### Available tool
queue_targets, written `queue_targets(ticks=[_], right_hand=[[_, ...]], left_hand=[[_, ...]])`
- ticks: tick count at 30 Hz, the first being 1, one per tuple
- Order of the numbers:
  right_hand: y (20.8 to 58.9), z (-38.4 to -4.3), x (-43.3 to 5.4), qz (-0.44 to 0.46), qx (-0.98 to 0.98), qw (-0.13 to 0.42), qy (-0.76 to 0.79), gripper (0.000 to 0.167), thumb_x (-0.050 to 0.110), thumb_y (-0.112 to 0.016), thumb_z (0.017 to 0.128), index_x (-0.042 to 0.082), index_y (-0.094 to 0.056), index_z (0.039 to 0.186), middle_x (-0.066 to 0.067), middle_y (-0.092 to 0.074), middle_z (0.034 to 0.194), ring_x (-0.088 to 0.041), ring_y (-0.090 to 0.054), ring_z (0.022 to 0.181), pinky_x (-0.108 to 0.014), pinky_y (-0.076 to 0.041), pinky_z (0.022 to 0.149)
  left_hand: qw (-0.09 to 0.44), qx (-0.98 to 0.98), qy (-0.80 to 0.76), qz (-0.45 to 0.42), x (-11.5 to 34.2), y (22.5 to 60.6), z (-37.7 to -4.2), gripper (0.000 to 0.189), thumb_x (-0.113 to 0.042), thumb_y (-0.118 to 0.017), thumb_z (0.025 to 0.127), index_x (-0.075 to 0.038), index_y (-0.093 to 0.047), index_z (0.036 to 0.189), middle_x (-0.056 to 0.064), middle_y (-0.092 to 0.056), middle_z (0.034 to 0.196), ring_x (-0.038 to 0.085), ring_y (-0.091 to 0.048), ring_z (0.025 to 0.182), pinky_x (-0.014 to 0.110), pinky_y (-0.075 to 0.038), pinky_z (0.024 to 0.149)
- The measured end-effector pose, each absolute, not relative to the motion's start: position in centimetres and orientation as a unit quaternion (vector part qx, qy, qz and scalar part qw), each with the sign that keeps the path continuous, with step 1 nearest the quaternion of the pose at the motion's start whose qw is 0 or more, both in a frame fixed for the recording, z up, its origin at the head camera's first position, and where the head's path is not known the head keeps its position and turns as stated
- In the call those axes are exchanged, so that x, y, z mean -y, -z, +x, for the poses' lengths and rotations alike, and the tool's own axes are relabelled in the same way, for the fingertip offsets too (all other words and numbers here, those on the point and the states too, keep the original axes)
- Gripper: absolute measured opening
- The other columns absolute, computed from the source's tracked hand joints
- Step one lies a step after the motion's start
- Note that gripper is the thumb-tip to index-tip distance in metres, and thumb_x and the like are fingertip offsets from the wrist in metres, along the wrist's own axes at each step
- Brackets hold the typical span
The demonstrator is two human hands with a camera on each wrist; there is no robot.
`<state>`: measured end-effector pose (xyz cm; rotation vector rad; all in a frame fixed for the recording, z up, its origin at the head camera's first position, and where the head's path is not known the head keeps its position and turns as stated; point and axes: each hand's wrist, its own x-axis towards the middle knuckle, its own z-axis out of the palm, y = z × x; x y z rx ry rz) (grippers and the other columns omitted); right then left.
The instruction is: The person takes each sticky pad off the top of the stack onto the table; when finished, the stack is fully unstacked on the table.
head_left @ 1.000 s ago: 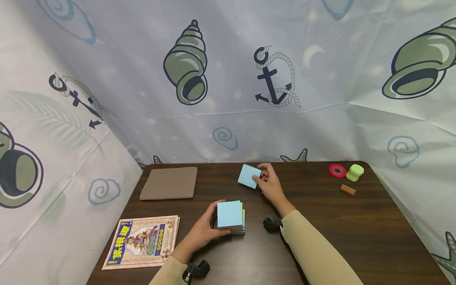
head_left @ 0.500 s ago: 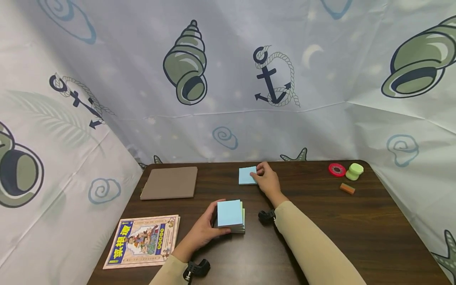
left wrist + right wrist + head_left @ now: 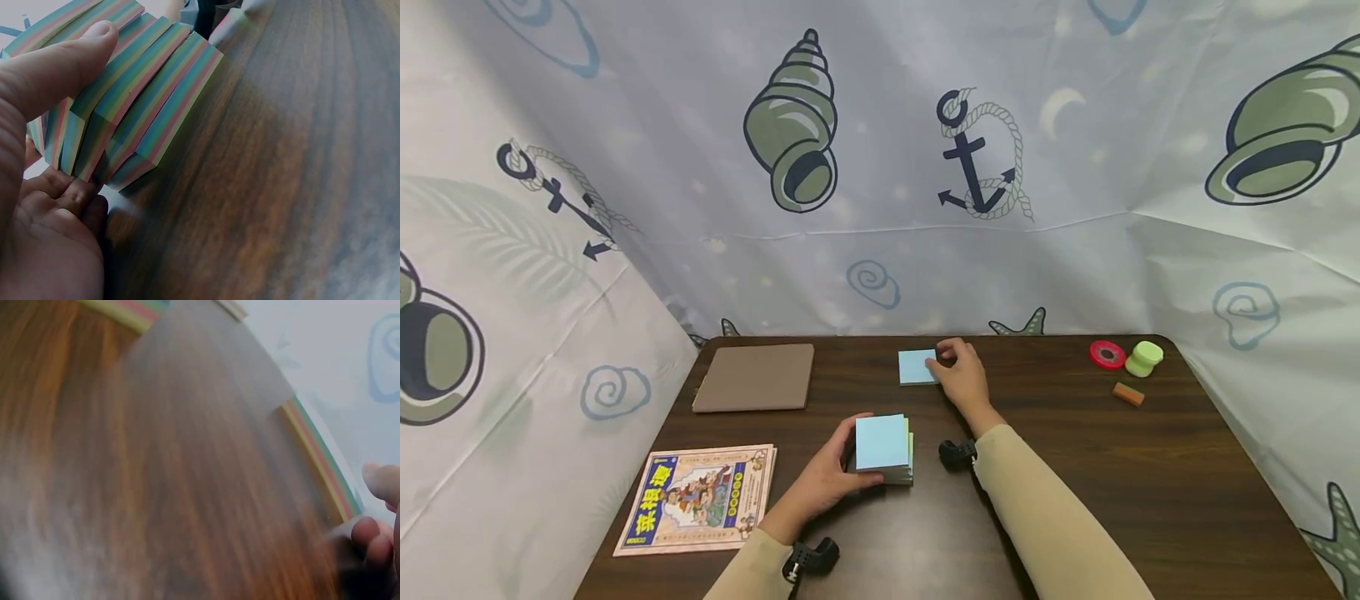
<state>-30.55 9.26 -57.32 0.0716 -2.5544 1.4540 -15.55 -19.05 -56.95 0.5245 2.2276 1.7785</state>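
My left hand [image 3: 826,475] grips a stack of sticky note pads [image 3: 882,442], thumb on the near side and fingers around the far left. Light blue tops the stack, with a yellow-green edge showing at its right. In the left wrist view, the pads [image 3: 147,94] show striped, uneven sides under my thumb [image 3: 75,59]. Farther back, my right hand [image 3: 964,379] pinches the right edge of a single light blue sticky note pad [image 3: 916,367] lying flat on the table. The right wrist view catches that pad's striped edge [image 3: 322,459] beside my fingertips [image 3: 364,531].
A brown notebook [image 3: 756,377] lies at the back left, with an illustrated booklet [image 3: 700,500] in front of it. At the back right are a red round object [image 3: 1107,355], a light green spool-shaped object [image 3: 1144,359] and a small orange-brown block [image 3: 1128,394]. A patterned curtain hangs behind.
The right hand has lowered the tilted sticky note pad flat onto the table and squared it. The left hand and its stack stay in place; the head view has shifted slightly.
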Motion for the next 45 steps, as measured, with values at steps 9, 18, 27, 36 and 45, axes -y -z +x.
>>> queue_targets(ticks=[9, 18, 27, 36, 45], right_hand=[[56.5, -30.1, -10.7, 0.050, 0.803, 0.050, -0.591, 0.051, 0.030, -0.078, 0.104, 0.007, -0.060, 0.145, -0.019, -0.056, 0.132, -0.032, -0.064, 0.079, -0.036, -0.056, 0.056], [52.6, -26.5, -12.2, 0.183, 0.837, -0.051, -0.514, 0.040, 0.034, -0.071, 0.108, 0.016, -0.061, 0.143, -0.013, -0.064, 0.122, -0.032, -0.064, 0.079, -0.042, -0.057, 0.058], [46.8, -20.4, -10.6, 0.329, 0.883, -0.059, -0.330, 0.038, 0.037, -0.072, 0.107, 0.026, -0.061, 0.142, -0.005, -0.066, 0.125, -0.017, -0.065, 0.096, -0.036, -0.055, 0.084], [45.6, -16.7, -8.9, 0.358, 0.885, -0.056, -0.292, 0.044, 0.041, -0.075, 0.105, 0.025, -0.061, 0.144, 0.001, -0.067, 0.114, -0.003, -0.057, 0.074, -0.027, -0.051, 0.070], [46.8, -16.0, -7.9, 0.354, 0.887, -0.037, -0.294, 0.054, 0.046, -0.078, 0.102, 0.027, -0.058, 0.149, 0.009, -0.062, 0.104, -0.002, -0.048, 0.066, -0.024, -0.044, 0.062]], left_hand=[[0.114, -0.767, -0.603, 0.188, 18.6, 56.9, -16.0, 0.105, -0.015, -0.095, 0.086, -0.014, -0.031, 0.169, 0.007, -0.053, 0.158, 0.020, -0.051, 0.143, 0.020, -0.043, 0.112], [0.118, -0.762, -0.610, 0.183, 18.5, 57.2, -15.7, 0.104, -0.014, -0.095, 0.086, -0.014, -0.032, 0.169, 0.008, -0.052, 0.159, 0.023, -0.050, 0.145, 0.019, -0.043, 0.112], [0.118, -0.768, -0.602, 0.184, 19.2, 57.3, -15.5, 0.103, -0.019, -0.094, 0.088, -0.016, -0.031, 0.169, 0.006, -0.051, 0.161, 0.026, -0.046, 0.151, 0.019, -0.042, 0.112], [0.116, -0.779, -0.589, 0.183, 19.2, 57.1, -15.5, 0.101, -0.021, -0.093, 0.089, -0.017, -0.032, 0.169, 0.004, -0.052, 0.158, 0.021, -0.053, 0.140, 0.022, -0.044, 0.110], [0.122, -0.780, -0.587, 0.181, 19.3, 57.0, -15.4, 0.100, -0.023, -0.092, 0.090, -0.018, -0.031, 0.169, 0.004, -0.052, 0.159, 0.024, -0.054, 0.137, 0.025, -0.046, 0.108]])
